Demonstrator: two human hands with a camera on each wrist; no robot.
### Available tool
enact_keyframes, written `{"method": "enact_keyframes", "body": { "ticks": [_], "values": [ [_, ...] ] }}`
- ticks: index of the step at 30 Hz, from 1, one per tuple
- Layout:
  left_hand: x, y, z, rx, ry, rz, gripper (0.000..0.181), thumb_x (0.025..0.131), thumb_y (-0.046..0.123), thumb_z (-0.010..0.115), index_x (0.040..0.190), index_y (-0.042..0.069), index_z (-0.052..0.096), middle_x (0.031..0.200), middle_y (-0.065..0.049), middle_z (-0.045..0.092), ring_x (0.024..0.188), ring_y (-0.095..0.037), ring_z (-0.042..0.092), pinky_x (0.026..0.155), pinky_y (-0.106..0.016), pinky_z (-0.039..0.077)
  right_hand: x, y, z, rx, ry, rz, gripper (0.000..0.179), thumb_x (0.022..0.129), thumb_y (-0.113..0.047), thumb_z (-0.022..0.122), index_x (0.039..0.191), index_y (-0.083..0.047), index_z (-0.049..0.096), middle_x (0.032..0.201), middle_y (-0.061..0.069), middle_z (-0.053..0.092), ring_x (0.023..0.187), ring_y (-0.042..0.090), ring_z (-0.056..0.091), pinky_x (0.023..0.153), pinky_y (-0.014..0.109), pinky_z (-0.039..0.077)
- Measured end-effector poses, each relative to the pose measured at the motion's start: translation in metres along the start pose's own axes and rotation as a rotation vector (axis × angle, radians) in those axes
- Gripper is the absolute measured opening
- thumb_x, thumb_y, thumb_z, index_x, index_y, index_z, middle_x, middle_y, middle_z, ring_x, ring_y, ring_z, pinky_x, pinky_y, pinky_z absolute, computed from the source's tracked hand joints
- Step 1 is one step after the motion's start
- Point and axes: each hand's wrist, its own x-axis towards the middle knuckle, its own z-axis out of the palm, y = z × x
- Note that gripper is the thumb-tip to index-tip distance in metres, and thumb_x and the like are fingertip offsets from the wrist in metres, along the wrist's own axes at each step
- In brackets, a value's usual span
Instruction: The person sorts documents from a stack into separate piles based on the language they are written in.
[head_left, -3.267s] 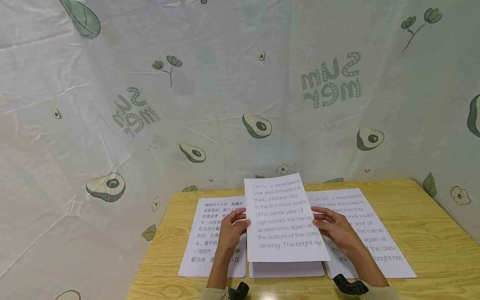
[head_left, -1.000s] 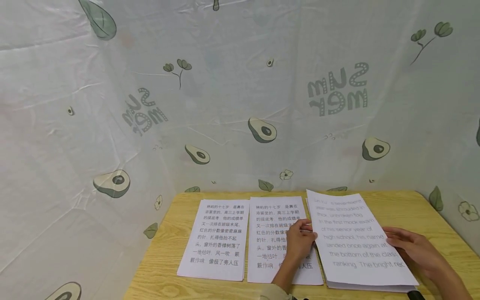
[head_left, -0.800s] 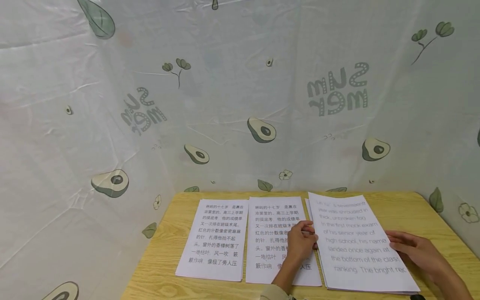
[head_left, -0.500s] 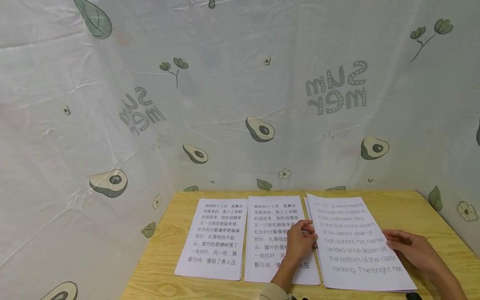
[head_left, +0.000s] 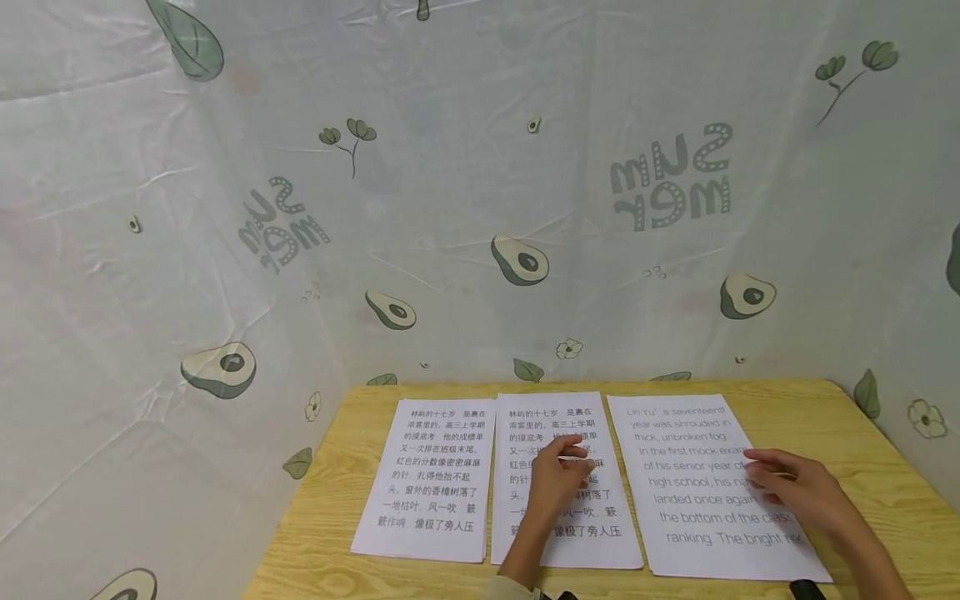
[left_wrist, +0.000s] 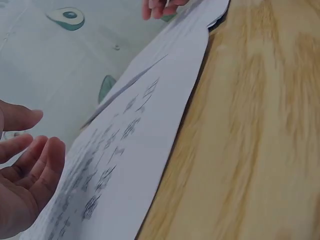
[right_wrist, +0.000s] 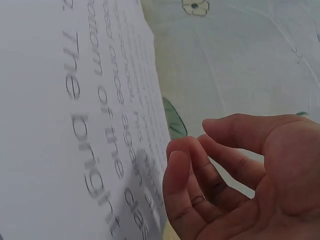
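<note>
Biggest of all, the pale fabric curtain with green avocado and leaf prints (head_left: 442, 192) fills the far side and the left! Below it sits the yellow wood-grain table (head_left: 862, 442), and on it lie three flat rectangular piles of white paper in a row. Largest to the eye, the right pile printed in English (head_left: 697, 487) lies face up, slightly angled; just beside it, the middle pile with black Chinese characters (head_left: 600, 500); then the left pile, also in Chinese (head_left: 420, 483), a thin strip of table between.

Now the hands! The right hand (head_left: 795, 487) hangs at the right pile's right edge, fingers bent, thumb a narrow gap from them, holding nothing. The left hand (head_left: 558, 479) hovers over the middle pile, fingers loosely curved, thumb well apart, also holding nothing.

Smaller yet, a beige sleeve (head_left: 512, 587) shows at the left wrist, and a black wrist piece (head_left: 807, 590) pokes in at the near edge.
</note>
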Motion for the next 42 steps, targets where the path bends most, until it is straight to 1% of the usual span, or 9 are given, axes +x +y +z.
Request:
{"method": "enact_keyframes", "body": {
  "ticks": [1,7,10,13,20,26,31,37,42],
  "values": [
    [0.000,-0.001,-0.006,0.005,0.005,0.009,0.044,0.091,0.009,0.082,0.134,0.007,0.073,0.106,-0.003,0.074,0.074,-0.013,0.072,0.064,-0.023,0.061,0.001,-0.003,0.003,0.003,-0.003,-0.003,0.059,0.111,-0.029,0.060,0.148,0.016,0.051,0.123,0.022,0.072,0.085,-0.006,0.063,0.075,0.023,0.062],
    [0.004,-0.005,-0.040,0.050,0.018,0.046,0.045,0.092,0.010,0.082,0.136,0.003,0.071,0.105,-0.002,0.075,0.079,-0.007,0.069,0.065,-0.023,0.062,0.004,-0.023,0.024,0.019,-0.024,0.010,0.057,0.110,-0.029,0.062,0.148,0.013,0.053,0.125,0.025,0.071,0.087,0.001,0.065,0.074,0.023,0.061],
    [0.006,-0.007,-0.058,0.068,0.025,0.046,0.046,0.094,0.012,0.080,0.137,0.001,0.069,0.107,-0.003,0.074,0.080,-0.007,0.069,0.066,-0.023,0.062,0.005,-0.032,0.035,0.024,-0.021,0.003,0.055,0.110,-0.027,0.062,0.147,0.012,0.054,0.123,0.023,0.071,0.086,0.005,0.066,0.073,0.023,0.061],
    [0.008,-0.009,-0.075,0.081,0.051,0.039,0.046,0.095,0.014,0.080,0.138,0.001,0.069,0.109,-0.004,0.074,0.081,-0.008,0.068,0.067,-0.023,0.062,0.008,-0.041,0.046,0.048,-0.027,-0.017,0.053,0.110,-0.025,0.061,0.146,0.013,0.055,0.119,0.020,0.071,0.088,0.010,0.067,0.073,0.023,0.061],
    [0.008,-0.014,-0.104,0.101,0.076,0.040,0.046,0.095,0.015,0.079,0.137,0.000,0.069,0.111,-0.009,0.074,0.084,-0.011,0.068,0.069,-0.026,0.064,0.013,-0.054,0.068,0.104,-0.037,-0.029,0.050,0.109,-0.024,0.063,0.146,0.010,0.057,0.117,0.018,0.073,0.089,0.014,0.072,0.073,0.025,0.061],
    [0.005,-0.019,-0.122,0.177,0.081,0.025,0.044,0.096,0.019,0.079,0.135,0.002,0.071,0.112,-0.009,0.073,0.083,-0.013,0.067,0.067,-0.026,0.062,0.012,-0.064,0.085,0.138,-0.041,-0.034,0.047,0.107,-0.021,0.065,0.143,0.010,0.060,0.115,0.017,0.074,0.089,0.014,0.072,0.073,0.025,0.061],
    [0.005,-0.019,-0.132,0.240,0.069,0.003,0.043,0.098,0.024,0.078,0.135,0.005,0.072,0.114,-0.007,0.074,0.084,-0.014,0.068,0.067,-0.024,0.060,0.012,-0.072,0.098,0.144,-0.053,-0.055,0.042,0.107,-0.019,0.066,0.139,0.008,0.064,0.110,0.015,0.075,0.085,0.017,0.072,0.071,0.026,0.060],
    [0.005,-0.022,-0.138,0.255,0.064,-0.035,0.042,0.099,0.028,0.076,0.135,0.007,0.072,0.115,-0.006,0.073,0.086,-0.014,0.068,0.070,-0.026,0.061,0.012,-0.078,0.115,0.162,-0.050,-0.068,0.041,0.105,-0.018,0.068,0.137,0.008,0.067,0.114,0.017,0.075,0.087,0.017,0.073,0.071,0.026,0.061],
    [0.004,-0.022,-0.138,0.271,0.058,-0.039,0.041,0.099,0.028,0.076,0.134,0.005,0.072,0.111,-0.005,0.073,0.083,-0.013,0.068,0.070,-0.027,0.061,0.012,-0.081,0.125,0.200,-0.060,-0.067,0.039,0.105,-0.015,0.067,0.136,0.009,0.066,0.112,0.017,0.075,0.092,0.018,0.076,0.074,0.025,0.062]
  ]
}}
